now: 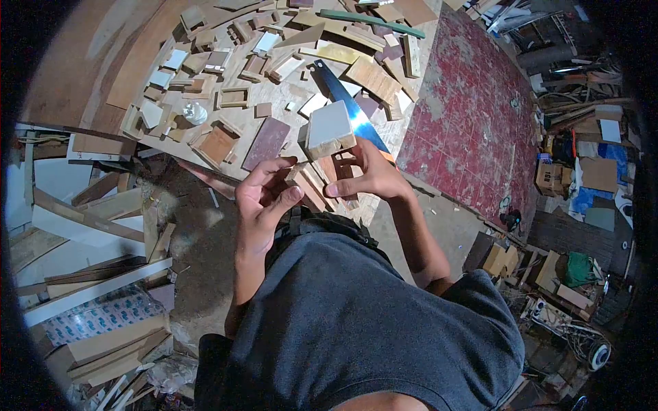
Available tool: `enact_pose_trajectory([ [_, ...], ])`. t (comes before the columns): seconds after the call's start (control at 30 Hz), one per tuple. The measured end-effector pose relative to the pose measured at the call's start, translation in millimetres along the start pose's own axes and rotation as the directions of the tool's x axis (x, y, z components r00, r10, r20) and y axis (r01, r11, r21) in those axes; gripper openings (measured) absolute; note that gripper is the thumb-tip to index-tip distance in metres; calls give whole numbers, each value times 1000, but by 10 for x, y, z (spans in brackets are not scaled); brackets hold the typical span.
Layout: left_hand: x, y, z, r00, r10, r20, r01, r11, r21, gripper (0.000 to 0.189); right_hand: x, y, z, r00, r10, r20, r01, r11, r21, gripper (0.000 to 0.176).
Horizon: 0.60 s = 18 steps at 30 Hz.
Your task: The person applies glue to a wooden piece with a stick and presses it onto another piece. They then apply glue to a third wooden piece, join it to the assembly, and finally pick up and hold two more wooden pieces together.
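Between my two hands, close to my body at the table's near edge, is a small wooden piece (310, 187) made of narrow strips. My left hand (264, 194) grips its left side with fingers and thumb. On its right side my right hand (370, 175) closes, the thumb pressed on the strips. Just beyond my fingers stands a block with a pale top (330, 127) and rough wooden sides. A handsaw (348, 106) with a shiny blade lies behind that block, its orange part near my right wrist. To the left lies a flat dark reddish board (266, 144).
Small wooden boxes and offcuts cover the wooden table (274, 103), with an open box (215, 142) near its front edge. Stacked planks (89, 226) stand at the left. A worn red floor (466, 116) stretches right, with cardboard boxes (549, 177) and clutter beyond.
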<state>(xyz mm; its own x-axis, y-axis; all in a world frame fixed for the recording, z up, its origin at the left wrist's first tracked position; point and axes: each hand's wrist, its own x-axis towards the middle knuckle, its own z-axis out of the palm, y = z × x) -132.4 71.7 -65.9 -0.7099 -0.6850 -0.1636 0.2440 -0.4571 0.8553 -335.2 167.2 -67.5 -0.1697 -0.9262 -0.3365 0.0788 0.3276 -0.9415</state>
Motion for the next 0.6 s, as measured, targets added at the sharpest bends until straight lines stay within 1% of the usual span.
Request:
enact_pose_trajectory([
  [0.03,0,7,11,1000,0,-1,0,1000,0,43,-12,-9,9,999,-33,-7,33,999,35,92],
  [0.07,7,9,25,999,31,-19,-31,999,43,44,-24,-23,13,999,-32,-5,32,999,34,92],
  [0.1,11,8,32,997,63,-35,-60,995,85,45,-38,-43,18,998,-68,-8,68,997,26,91],
  [0.13,10,4,29,997,63,-37,-60,995,84,45,-48,-53,19,995,-104,-10,104,994,18,91],
  [0.17,7,-1,23,998,53,-38,-50,996,70,46,-53,-54,9,995,-103,-9,104,994,18,91],
  [0.23,-2,2,13,998,43,-41,-40,998,54,47,-61,-56,-14,998,-24,52,22,999,36,89],
  [0.27,-5,13,11,999,38,-26,-36,997,64,47,-67,-76,-1,998,-24,54,22,999,34,89],
  [0.3,-8,23,8,999,33,-11,-32,997,74,47,-81,-112,23,998,-55,33,53,997,53,88],
  [0.33,-12,28,9,999,34,-14,-33,997,73,47,-89,-134,39,996,-85,11,84,994,72,88],
  [0.37,-15,31,14,999,33,-23,-31,997,70,45,-93,-140,40,996,-84,14,83,994,72,88],
  [0.43,-26,55,16,999,32,-33,-30,997,67,44,-107,-147,28,998,-55,4,55,998,6,87],
  [0.47,-32,77,20,999,21,-25,-20,999,47,44,-108,-142,22,998,-55,4,55,998,5,87],
  [0.53,-43,92,14,1000,10,-17,-10,1000,27,43,-102,-127,14,1000,10,9,-10,1000,-10,88],
  [0.6,-53,93,-19,1000,17,20,-19,996,89,46,-96,-134,34,997,-71,27,72,996,-52,86],
])
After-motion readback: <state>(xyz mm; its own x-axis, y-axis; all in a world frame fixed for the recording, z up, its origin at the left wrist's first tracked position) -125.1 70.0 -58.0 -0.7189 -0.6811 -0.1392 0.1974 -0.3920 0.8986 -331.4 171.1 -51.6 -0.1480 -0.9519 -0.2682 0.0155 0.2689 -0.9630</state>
